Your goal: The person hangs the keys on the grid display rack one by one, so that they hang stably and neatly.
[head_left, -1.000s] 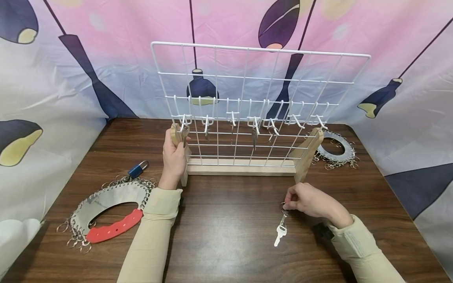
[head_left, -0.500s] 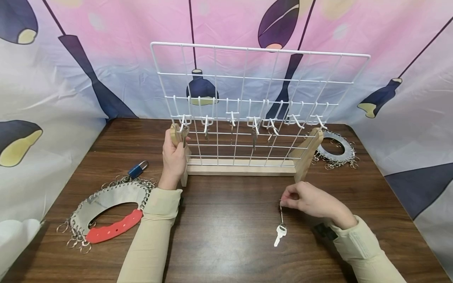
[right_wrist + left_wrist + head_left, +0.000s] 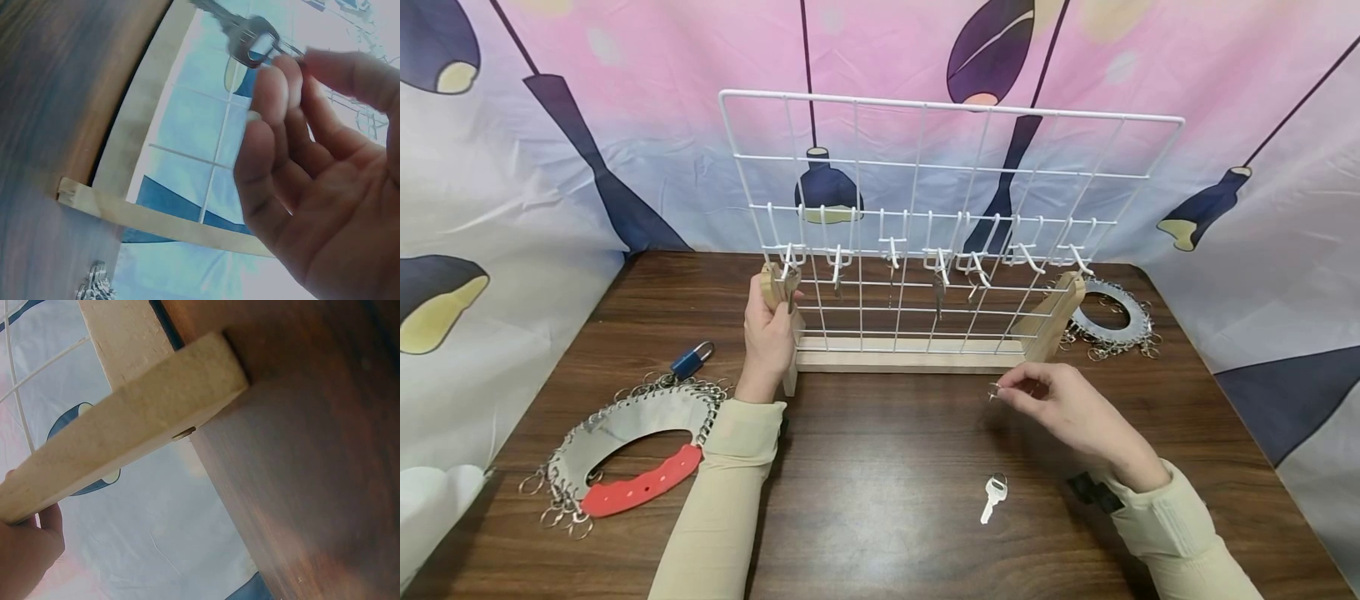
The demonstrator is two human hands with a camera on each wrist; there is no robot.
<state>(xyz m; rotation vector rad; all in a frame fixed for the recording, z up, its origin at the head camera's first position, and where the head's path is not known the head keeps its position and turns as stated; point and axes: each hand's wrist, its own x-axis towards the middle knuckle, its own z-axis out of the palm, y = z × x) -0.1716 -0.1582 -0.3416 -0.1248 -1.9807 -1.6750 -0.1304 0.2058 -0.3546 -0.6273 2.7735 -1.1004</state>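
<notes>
My left hand (image 3: 769, 333) grips the left wooden upright (image 3: 125, 425) of a stand that carries a white wire grid (image 3: 955, 171). Between thumb and fingertip, my right hand (image 3: 1063, 408) pinches a small ring with a metal key (image 3: 253, 39) on it, raised in front of the stand's right part. A second silver key (image 3: 995, 497) lies flat on the table below that hand. White hooks (image 3: 942, 262) line the grid. Keys, such as a dark one (image 3: 939, 297), hang from several of them; the two hooks at the right end bear none that I can see.
Left of my left forearm lies a curved metal plate with a red handle (image 3: 643, 483), its edge hung with rings. Behind it sits a blue padlock (image 3: 691, 361). A round metal plate (image 3: 1111, 315) with rings lies at the right rear, beyond the stand. Printed cloth surrounds the table.
My right hand has risen away from the table toward the stand with the pinched key, leaving the second key where it lay. My left hand keeps its hold on the upright.
</notes>
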